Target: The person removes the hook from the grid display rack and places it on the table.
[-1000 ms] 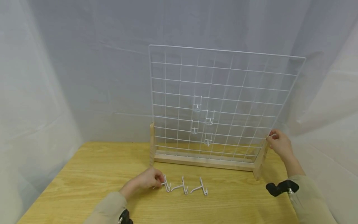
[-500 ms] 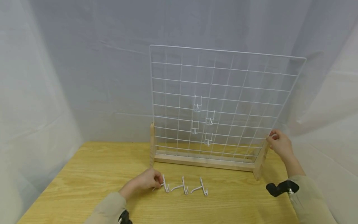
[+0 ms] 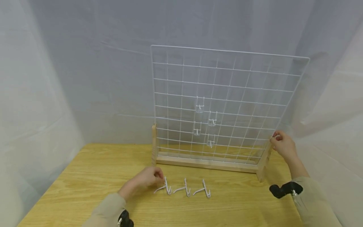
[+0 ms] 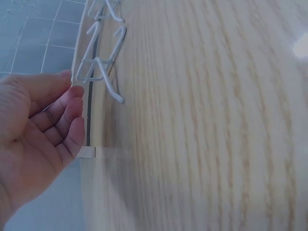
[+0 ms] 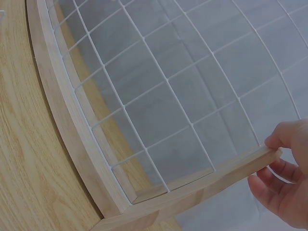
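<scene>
My left hand (image 3: 145,178) hovers just left of the leftmost of three white wire hooks (image 3: 167,186) lying in a row on the table. Its fingers are loosely curled and hold nothing; in the left wrist view the fingertips appear close beside that hook (image 4: 109,84). A white wire grid panel (image 3: 216,67) stands upright in a wooden stand (image 3: 207,163). At the far right, my right hand (image 3: 284,146) pinches the top of the stand's side post (image 5: 207,190) between thumb and fingers. Several white hooks (image 3: 212,122) hang near the middle of the grid.
The middle hook (image 3: 186,188) and right hook (image 3: 205,189) lie in front of the stand. The wooden table (image 3: 113,160) ends at a back edge near pale cloth (image 3: 119,94), which also hangs at both sides.
My left hand has let go of the leftmost hook and drawn slightly up and left. That hook was nudged a little left. My right hand stays at the post.
</scene>
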Tool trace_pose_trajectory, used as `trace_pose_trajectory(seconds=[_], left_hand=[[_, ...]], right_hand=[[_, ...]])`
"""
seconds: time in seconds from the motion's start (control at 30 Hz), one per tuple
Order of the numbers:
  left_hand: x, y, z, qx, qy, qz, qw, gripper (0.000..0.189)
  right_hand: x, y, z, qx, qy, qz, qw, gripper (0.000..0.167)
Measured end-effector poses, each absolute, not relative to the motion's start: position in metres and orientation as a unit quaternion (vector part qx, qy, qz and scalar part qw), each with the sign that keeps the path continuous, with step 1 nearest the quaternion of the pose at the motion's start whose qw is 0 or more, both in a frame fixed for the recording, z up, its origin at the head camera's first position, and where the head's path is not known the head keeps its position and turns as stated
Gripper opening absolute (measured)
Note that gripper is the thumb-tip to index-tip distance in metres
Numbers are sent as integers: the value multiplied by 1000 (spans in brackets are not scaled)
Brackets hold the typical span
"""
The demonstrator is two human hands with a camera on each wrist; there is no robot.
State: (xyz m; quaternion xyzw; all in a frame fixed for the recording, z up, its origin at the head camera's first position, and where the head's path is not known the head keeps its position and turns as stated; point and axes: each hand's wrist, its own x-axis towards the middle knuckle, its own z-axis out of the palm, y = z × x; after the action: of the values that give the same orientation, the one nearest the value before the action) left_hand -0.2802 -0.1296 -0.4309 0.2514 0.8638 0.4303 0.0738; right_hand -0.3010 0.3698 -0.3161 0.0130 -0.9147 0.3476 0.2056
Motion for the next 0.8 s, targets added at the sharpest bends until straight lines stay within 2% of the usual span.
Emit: trace_pose_trajectory(seconds=[0.47,0.8], left_hand=[[-295,-126,-401,248,868,429,27,4],[-301,-115,-378,237,866,440,6,13]], right_hand=[[-301,369,-315,10,-911,359,205,18],[-300,370,-315,13,-913,352,206,17]])
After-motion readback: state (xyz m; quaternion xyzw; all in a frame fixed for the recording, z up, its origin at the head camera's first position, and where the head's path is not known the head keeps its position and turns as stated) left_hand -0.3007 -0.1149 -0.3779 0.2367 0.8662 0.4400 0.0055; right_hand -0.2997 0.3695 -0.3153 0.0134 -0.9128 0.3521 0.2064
